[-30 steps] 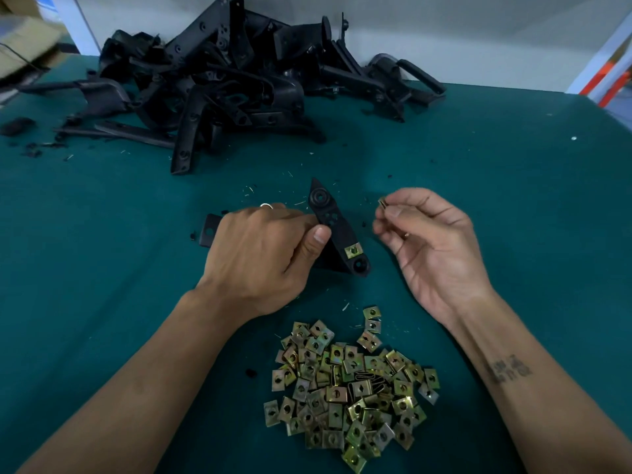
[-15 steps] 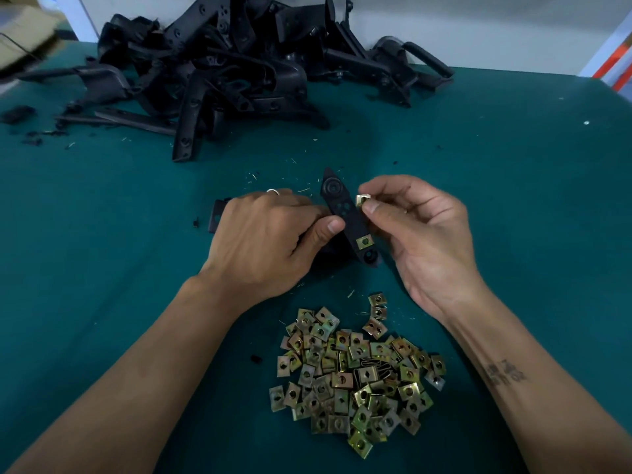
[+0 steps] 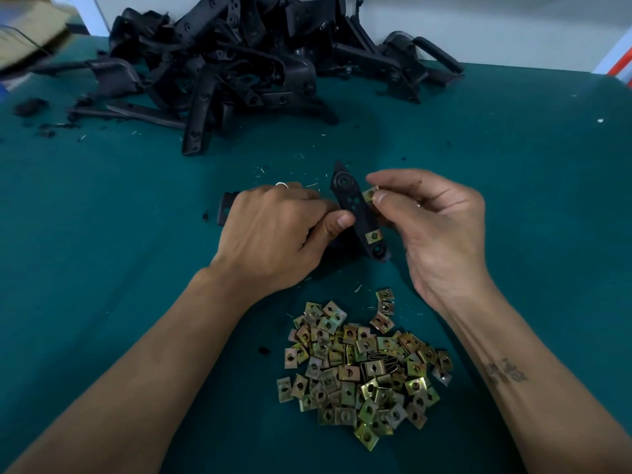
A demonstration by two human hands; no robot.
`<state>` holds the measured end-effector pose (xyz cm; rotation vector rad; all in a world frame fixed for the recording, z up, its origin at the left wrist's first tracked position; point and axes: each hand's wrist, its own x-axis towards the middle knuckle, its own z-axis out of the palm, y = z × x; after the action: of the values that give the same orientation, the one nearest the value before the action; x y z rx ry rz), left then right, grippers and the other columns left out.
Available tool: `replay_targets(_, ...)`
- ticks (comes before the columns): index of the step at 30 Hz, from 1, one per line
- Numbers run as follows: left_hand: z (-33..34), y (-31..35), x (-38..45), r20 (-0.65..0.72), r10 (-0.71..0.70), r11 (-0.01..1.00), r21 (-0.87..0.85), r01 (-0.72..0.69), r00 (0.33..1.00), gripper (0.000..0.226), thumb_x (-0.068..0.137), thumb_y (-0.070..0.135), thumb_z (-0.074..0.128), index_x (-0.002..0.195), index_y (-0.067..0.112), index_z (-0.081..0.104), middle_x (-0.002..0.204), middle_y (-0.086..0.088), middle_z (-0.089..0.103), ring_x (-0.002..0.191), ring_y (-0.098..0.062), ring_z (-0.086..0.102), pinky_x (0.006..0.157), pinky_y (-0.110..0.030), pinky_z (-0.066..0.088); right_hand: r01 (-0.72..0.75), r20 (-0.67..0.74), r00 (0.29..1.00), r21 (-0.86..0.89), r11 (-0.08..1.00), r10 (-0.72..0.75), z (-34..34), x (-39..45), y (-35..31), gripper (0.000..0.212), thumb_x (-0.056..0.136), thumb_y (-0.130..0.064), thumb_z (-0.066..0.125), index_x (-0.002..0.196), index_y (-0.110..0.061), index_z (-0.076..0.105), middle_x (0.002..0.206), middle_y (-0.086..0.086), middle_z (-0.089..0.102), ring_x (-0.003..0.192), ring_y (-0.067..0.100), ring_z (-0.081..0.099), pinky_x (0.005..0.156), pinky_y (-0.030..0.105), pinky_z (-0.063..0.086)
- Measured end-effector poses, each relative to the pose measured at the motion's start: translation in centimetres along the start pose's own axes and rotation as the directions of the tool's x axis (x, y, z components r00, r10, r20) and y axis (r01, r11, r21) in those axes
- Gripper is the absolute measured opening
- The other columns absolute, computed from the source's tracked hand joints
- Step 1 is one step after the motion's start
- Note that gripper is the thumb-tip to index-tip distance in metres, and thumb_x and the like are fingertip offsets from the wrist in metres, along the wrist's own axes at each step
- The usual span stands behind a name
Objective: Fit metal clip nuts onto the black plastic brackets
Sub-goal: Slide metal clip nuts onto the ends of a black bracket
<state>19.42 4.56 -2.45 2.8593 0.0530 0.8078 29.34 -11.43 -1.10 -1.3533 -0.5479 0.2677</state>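
Observation:
My left hand (image 3: 277,234) grips a black plastic bracket (image 3: 355,210) in the middle of the green table, thumb pressed on its left side. One brass-coloured clip nut (image 3: 373,237) sits fitted near the bracket's lower end. My right hand (image 3: 434,220) pinches another clip nut (image 3: 370,195) between thumb and forefinger, held against the bracket's right edge beside its small holes. A heap of loose clip nuts (image 3: 362,367) lies on the table just in front of my hands.
A big pile of black plastic brackets (image 3: 246,63) fills the back of the green table (image 3: 513,165). Black crumbs and small shavings lie scattered at the left and around the hands. A cardboard box (image 3: 27,32) stands at the far left corner.
My right hand has carried its clip nut leftward from open air to the bracket's right edge. My left hand has kept its hold on the bracket.

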Motion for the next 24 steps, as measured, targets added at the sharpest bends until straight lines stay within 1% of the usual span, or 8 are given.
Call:
replay_targets(2, 0.0, 0.0, 0.0, -0.008, 0.000, 1.000, -0.005, 0.000, 1.000, 0.066, 0.104, 0.055, 0.024, 0.078, 0.016, 0.069, 0.074, 0.003, 0.065, 0.071, -0.027, 0.062, 0.054, -0.031, 0.021, -0.028, -0.008, 1.000, 0.052, 0.998, 0.028, 0.2, -0.1, -0.1, 0.021, 0.079, 0.001, 0.072, 0.086, -0.017, 0.078, 0.084, 0.010, 0.073, 0.083, 0.022, 0.066, 0.079, 0.032, 0.056)
replay_targets(5, 0.0, 0.0, 0.0, -0.005, -0.008, 1.000, 0.007, 0.008, 1.000, 0.067, 0.104, 0.056, 0.023, 0.080, 0.016, 0.071, 0.075, 0.003, 0.065, 0.072, -0.027, 0.062, 0.054, -0.032, 0.025, -0.064, -0.035, 0.997, 0.102, 0.993, 0.067, 0.4, -0.1, -0.3, 0.017, 0.076, 0.001, 0.074, 0.077, -0.016, 0.075, 0.075, 0.008, 0.071, 0.076, 0.021, 0.065, 0.074, 0.029, 0.056)
replay_targets(8, 0.1, 0.1, 0.0, -0.007, -0.014, 1.000, 0.007, 0.014, 1.000, 0.069, 0.104, 0.057, 0.022, 0.080, 0.016, 0.071, 0.076, 0.003, 0.066, 0.072, -0.027, 0.062, 0.054, -0.032, 0.027, -0.063, -0.073, 0.995, 0.091, 0.994, 0.070, 0.8, -0.2, -0.4, 0.016, 0.074, 0.000, 0.075, 0.074, -0.016, 0.075, 0.073, 0.008, 0.071, 0.074, 0.021, 0.065, 0.072, 0.030, 0.055)
replay_targets(11, 0.1, 0.1, 0.0, -0.031, -0.011, 1.000, -0.002, 0.011, 0.999, 0.066, 0.105, 0.055, 0.026, 0.077, 0.015, 0.070, 0.073, 0.002, 0.065, 0.068, -0.029, 0.062, 0.054, -0.031, 0.025, -0.066, -0.116, 0.990, 0.081, 0.995, 0.075, 1.0, -0.2, -0.5, 0.014, 0.073, -0.001, 0.075, 0.073, -0.015, 0.074, 0.072, 0.009, 0.071, 0.073, 0.023, 0.065, 0.071, 0.030, 0.055)
replay_targets(16, 0.1, 0.0, 0.0, -0.024, -0.015, 1.000, 0.000, 0.015, 1.000, 0.067, 0.104, 0.056, 0.025, 0.074, 0.014, 0.068, 0.073, 0.001, 0.064, 0.069, -0.028, 0.062, 0.054, -0.032, 0.024, -0.076, -0.102, 0.992, 0.043, 0.996, 0.080, 0.9, -0.3, -0.7, 0.014, 0.072, -0.001, 0.076, 0.072, -0.015, 0.074, 0.069, 0.006, 0.071, 0.070, 0.021, 0.066, 0.073, 0.030, 0.056)
replay_targets(19, 0.1, 0.0, 0.0, -0.022, -0.014, 1.000, -0.001, 0.014, 1.000, 0.067, 0.103, 0.057, 0.023, 0.077, 0.015, 0.069, 0.074, 0.001, 0.065, 0.070, -0.028, 0.062, 0.054, -0.032, 0.025, -0.064, -0.148, 0.987, 0.002, 0.998, 0.063, 1.2, -0.5, -0.7, 0.015, 0.070, -0.003, 0.076, 0.067, -0.018, 0.075, 0.069, 0.009, 0.070, 0.070, 0.024, 0.061, 0.070, 0.035, 0.052)
replay_targets(22, 0.2, 0.1, 0.0, -0.033, -0.008, 1.000, -0.004, 0.008, 0.999, 0.065, 0.103, 0.056, 0.026, 0.076, 0.016, 0.070, 0.072, 0.001, 0.064, 0.068, -0.029, 0.062, 0.054, -0.032, 0.027, -0.072, -0.171, 0.983, -0.021, 0.997, 0.068, 1.7, -0.6, -0.7, 0.018, 0.067, -0.005, 0.073, 0.061, -0.023, 0.075, 0.065, 0.000, 0.069, 0.066, 0.018, 0.060, 0.065, 0.032, 0.050)
replay_targets(24, 0.1, 0.0, 0.0, -0.039, -0.003, 1.000, -0.006, 0.002, 0.999, 0.064, 0.103, 0.057, 0.025, 0.076, 0.016, 0.068, 0.072, 0.002, 0.064, 0.068, -0.029, 0.062, 0.055, -0.031, 0.025, -0.080, -0.159, 0.985, -0.040, 0.996, 0.073, 1.8, -0.7, -0.8, 0.019, 0.065, -0.006, 0.073, 0.060, -0.024, 0.075, 0.065, -0.001, 0.069, 0.067, 0.017, 0.060, 0.067, 0.034, 0.050)
